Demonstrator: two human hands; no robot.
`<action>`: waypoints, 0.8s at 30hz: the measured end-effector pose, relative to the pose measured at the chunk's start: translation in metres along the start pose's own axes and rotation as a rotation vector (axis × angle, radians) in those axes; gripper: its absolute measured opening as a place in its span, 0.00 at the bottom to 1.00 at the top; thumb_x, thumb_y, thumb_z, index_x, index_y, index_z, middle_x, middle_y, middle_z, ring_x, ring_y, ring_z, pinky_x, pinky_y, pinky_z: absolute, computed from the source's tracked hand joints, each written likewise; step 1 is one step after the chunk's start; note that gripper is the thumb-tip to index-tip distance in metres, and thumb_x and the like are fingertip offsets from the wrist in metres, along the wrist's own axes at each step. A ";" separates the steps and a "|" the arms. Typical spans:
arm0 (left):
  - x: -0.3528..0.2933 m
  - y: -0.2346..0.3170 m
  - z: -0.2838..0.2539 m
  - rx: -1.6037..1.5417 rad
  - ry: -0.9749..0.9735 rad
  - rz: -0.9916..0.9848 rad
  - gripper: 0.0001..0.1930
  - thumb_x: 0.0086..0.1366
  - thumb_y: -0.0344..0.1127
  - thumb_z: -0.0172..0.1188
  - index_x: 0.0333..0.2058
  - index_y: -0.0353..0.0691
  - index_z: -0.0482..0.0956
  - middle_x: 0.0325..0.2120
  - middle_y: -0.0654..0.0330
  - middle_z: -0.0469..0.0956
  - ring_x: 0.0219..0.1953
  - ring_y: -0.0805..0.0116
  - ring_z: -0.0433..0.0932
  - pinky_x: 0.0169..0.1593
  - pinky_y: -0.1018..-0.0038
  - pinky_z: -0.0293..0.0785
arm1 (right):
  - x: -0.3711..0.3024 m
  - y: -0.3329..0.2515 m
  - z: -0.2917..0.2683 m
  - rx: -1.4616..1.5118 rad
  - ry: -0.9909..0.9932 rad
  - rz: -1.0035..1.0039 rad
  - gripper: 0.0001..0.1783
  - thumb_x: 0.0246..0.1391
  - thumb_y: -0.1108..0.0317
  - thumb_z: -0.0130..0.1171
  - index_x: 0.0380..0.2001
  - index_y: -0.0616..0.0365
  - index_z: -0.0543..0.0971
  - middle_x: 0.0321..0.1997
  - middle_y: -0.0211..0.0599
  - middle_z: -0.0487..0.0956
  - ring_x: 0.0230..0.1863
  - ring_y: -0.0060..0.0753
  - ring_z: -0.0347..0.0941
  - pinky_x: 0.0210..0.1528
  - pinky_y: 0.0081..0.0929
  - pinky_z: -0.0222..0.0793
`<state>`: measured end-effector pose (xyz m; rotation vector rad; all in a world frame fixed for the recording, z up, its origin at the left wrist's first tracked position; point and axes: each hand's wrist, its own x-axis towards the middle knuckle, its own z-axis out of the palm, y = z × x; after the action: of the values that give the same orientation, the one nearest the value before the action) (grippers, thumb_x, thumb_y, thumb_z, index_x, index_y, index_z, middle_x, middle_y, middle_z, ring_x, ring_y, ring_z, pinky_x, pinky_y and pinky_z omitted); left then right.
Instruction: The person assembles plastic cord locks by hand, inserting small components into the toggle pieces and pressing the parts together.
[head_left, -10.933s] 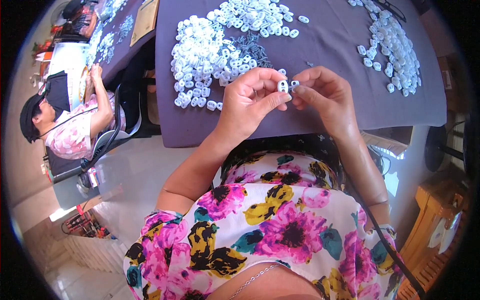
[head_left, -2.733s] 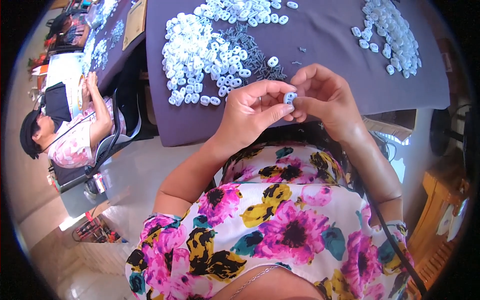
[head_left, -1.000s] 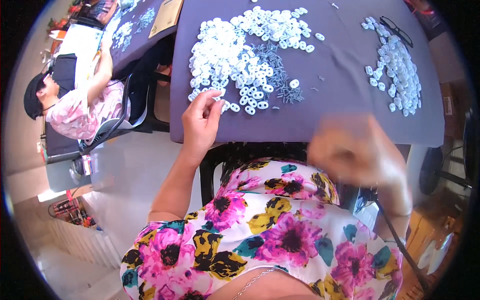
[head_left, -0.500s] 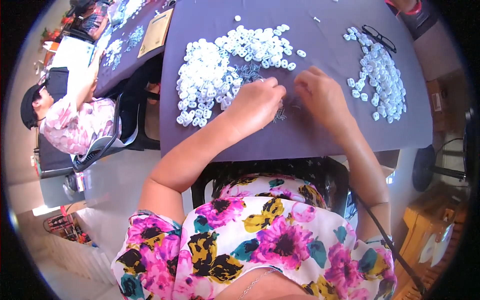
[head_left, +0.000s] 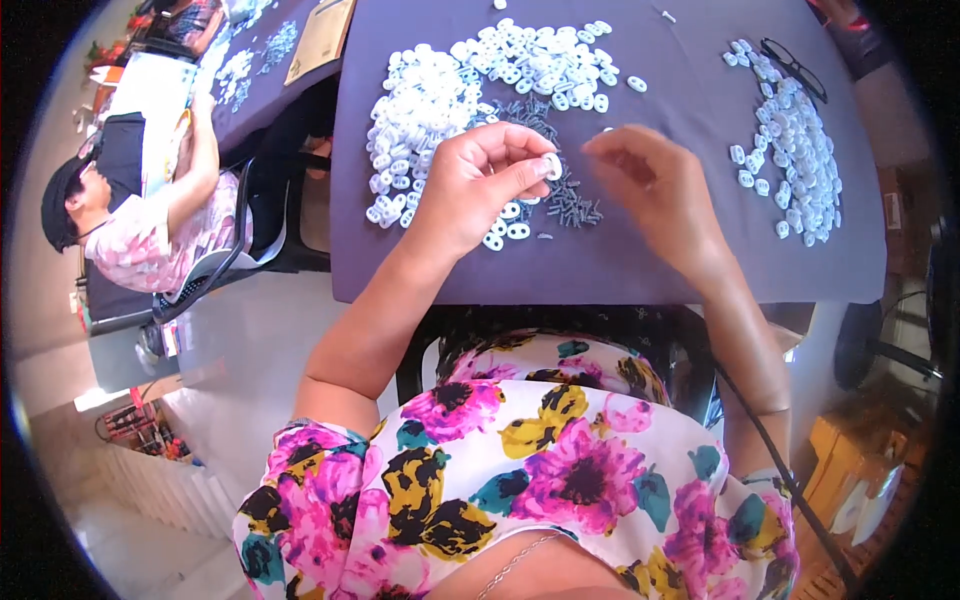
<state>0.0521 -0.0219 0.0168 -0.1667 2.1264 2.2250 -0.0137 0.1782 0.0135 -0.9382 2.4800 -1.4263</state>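
Note:
Between the thumb and forefinger of my left hand [head_left: 468,190] is a small white oval plastic piece [head_left: 552,167], pinched upright by its edge. My right hand [head_left: 660,190] hovers a short way to the right, fingers curled and smeared by motion, so I cannot make out whether they hold anything. Below and between the hands lies a scatter of small dark grey screws [head_left: 576,206]. More screws [head_left: 530,115] lie behind my left hand. A large heap of white two-hole oval pieces [head_left: 422,95] spreads to its left and behind, with a few loose pieces under the wrist.
On the right of the grey-covered table [head_left: 690,270] lies another heap of white pieces [head_left: 802,165], with black-framed glasses [head_left: 795,68] at its far end. One loose screw [head_left: 668,16] lies at the back. To the left, a person in a cap [head_left: 150,220] sits at a neighbouring table.
My left hand has turned so the pinched white piece shows. My right hand has drawn slightly away to the right, and the whole view has shifted a little.

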 end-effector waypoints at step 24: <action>-0.034 0.009 0.031 -0.004 -0.017 0.066 0.08 0.61 0.23 0.57 0.39 0.30 0.78 0.30 0.60 0.80 0.31 0.78 0.76 0.38 0.82 0.74 | -0.040 -0.002 0.024 1.099 -0.036 0.264 0.07 0.53 0.78 0.57 0.36 0.66 0.75 0.31 0.38 0.79 0.30 0.25 0.77 0.33 0.20 0.74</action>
<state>0.0838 0.0093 0.0306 -0.0783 2.1503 2.2577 0.0291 0.1827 -0.0052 -0.3566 1.2953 -2.1701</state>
